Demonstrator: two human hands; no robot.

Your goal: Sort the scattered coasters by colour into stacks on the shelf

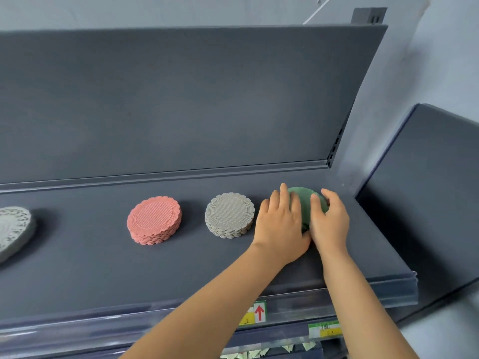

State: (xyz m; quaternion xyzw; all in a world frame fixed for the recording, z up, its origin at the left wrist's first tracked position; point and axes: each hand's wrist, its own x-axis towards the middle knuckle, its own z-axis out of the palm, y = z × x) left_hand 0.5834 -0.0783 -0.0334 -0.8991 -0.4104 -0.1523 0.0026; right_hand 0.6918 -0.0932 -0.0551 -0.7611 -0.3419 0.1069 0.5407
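Observation:
On the dark grey shelf (103, 268) stand a pink coaster stack (154, 220) and, to its right, a beige coaster stack (229, 215). Further right lies a green coaster stack (303, 200), mostly covered by my hands. My left hand (281, 224) rests flat on its left side with fingers straight. Against its right side sits my right hand (329, 220), fingers slightly bent over the edge. A pale grey lacy coaster pile (13, 229) sits at the far left, partly cut off.
The shelf's back panel (181, 99) rises behind the stacks. Its right end (412, 283) is close to my right hand. A price rail with labels (259, 310) runs along the front edge. A second dark panel (427, 190) stands at the right.

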